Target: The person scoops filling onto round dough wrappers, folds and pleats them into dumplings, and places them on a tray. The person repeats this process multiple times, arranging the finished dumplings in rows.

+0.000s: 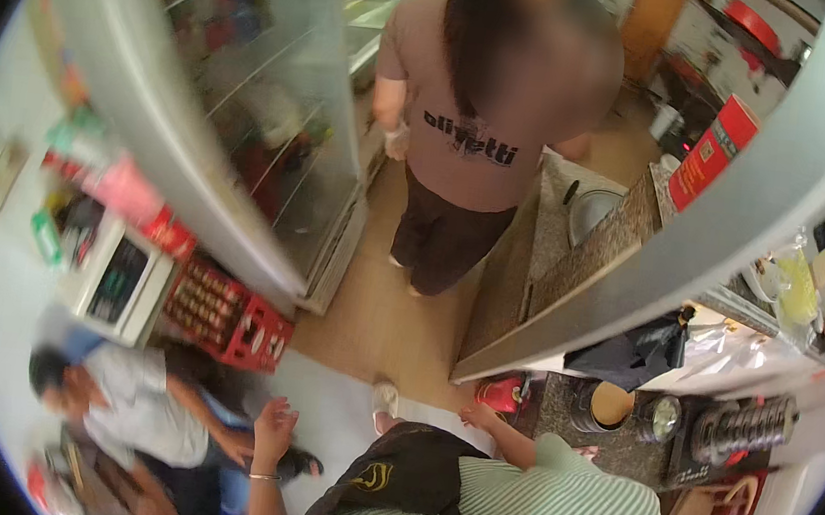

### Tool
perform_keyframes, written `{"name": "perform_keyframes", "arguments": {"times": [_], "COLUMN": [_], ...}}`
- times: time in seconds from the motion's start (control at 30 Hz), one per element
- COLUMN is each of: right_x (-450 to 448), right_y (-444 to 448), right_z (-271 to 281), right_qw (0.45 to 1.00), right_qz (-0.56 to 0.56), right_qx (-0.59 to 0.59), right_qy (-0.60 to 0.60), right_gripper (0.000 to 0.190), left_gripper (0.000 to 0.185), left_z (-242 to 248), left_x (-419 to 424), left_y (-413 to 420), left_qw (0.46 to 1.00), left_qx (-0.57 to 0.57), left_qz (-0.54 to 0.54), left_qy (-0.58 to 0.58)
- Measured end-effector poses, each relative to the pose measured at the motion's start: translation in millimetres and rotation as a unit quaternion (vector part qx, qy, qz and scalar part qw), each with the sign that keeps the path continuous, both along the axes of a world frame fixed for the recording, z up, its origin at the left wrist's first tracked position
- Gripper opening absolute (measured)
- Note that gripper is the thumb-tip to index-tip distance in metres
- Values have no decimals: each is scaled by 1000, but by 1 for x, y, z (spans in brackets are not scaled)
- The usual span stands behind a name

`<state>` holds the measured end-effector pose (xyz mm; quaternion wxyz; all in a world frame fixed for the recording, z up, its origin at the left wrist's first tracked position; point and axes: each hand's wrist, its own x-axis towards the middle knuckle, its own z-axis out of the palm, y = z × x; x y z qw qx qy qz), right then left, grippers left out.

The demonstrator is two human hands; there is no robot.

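Note:
My left hand (pixel 276 420) is raised on the left, with a thin bracelet at its wrist. Its fingers are loosely curled and apart, and nothing is in them. A seated person (pixel 155 411) in a light shirt is close by on that side. On the other side, my right hand (pixel 480 418) hangs just left of a red packet (pixel 501 393) by the dark counter; a gap between hand and packet is hard to judge. I see no object in its fingers. My dark apron (pixel 408 476) covers part of a striped shirt. One foot (pixel 385 399) is forward on the pale floor.
Ahead, another person (pixel 461 149) stands in the passage between a glass-doored cabinet (pixel 262 106) and a stone counter (pixel 568 281). A red bottle crate (pixel 225 313) and a microwave (pixel 125 280) are at left. Stacked dark containers (pixel 745 428) stand on the right-hand counter (pixel 567 440).

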<state>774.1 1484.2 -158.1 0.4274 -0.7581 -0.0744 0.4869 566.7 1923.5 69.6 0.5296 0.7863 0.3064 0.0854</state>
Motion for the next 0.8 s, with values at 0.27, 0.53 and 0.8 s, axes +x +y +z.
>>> {"name": "perform_keyframes", "arguments": {"times": [0.27,0.53,0.8], "right_x": [216,367,315], "right_y": [206,282,160], "right_z": [39,103,49], "right_qw": [976,944,855], "right_qz": [-102,-242,-385], "right_qx": [-29,15,-309], "right_qy": [-192,-223,-160], "right_gripper": [38,31,33], "left_gripper": [41,37,36], "left_z": [30,16,38], "left_x": [247,528,798], "left_y": [94,199,153], "left_qw": [983,969,908], "left_qx": [-37,-67,-139], "left_qz": [-180,-236,-394], "left_qy": [13,10,-31]}}
